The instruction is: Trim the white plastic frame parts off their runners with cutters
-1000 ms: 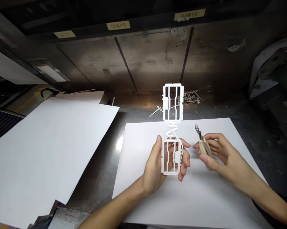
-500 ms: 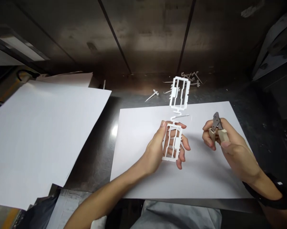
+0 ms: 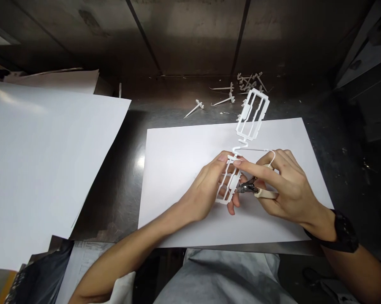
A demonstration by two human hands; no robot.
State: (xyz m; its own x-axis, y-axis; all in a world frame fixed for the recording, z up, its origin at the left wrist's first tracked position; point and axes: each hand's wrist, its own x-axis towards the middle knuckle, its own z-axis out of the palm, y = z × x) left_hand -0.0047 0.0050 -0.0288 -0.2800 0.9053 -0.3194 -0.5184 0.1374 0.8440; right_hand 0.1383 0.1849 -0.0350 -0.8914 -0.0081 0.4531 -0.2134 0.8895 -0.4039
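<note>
My left hand (image 3: pixel 206 185) grips the lower frame of a white plastic part (image 3: pixel 252 115), which has two slotted rectangular frames joined by a curved runner. The upper frame points up and to the right, above the paper's back edge. My right hand (image 3: pixel 285 185) holds cutters with cream handles (image 3: pixel 266 194); their metal jaws (image 3: pixel 246 186) are at the right side of the lower frame. The right index finger touches the top of that frame. A thin curved strand runs from the runner to the right hand.
A white sheet (image 3: pixel 178 211) lies under the hands on the dark metal table (image 3: pixel 114 202). Several small white pieces (image 3: pixel 249 82) are scattered behind it. Large white sheets (image 3: pixel 44 160) are stacked at the left. A metal wall (image 3: pixel 190 38) rises behind.
My right hand has moved left with the cutters, bringing their jaws to the lower frame and its index finger onto the part. The white part now leans further right. The view has shifted slightly.
</note>
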